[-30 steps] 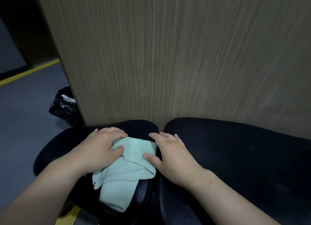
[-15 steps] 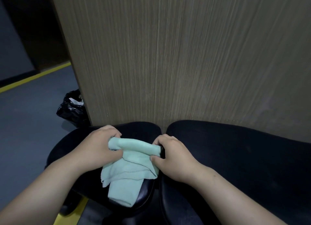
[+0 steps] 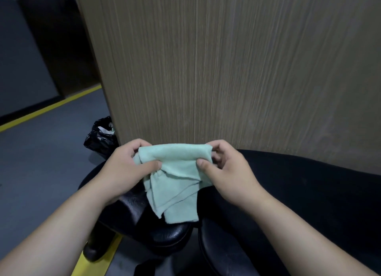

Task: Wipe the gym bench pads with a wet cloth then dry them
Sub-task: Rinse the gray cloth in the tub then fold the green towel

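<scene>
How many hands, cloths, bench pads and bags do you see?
2 hands: left hand, right hand
1 mint-green fabric cloth
2 black cushioned bench pads: left pad, right pad
1 crumpled black plastic bag
Total: 6

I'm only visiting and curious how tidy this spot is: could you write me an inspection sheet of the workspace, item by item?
Surface: two black bench pads side by side, left pad and right pad.
Job's things: green cloth, in loose layers, held over the left pad; wetness cannot be told.
Clutter: black plastic bag on the floor beyond the left pad.
Hands: left hand and right hand each pinch the cloth's top edge.
Cables: nothing seen.
Surroundings: wood-grain panel behind the pads; grey floor with a yellow line.
</scene>
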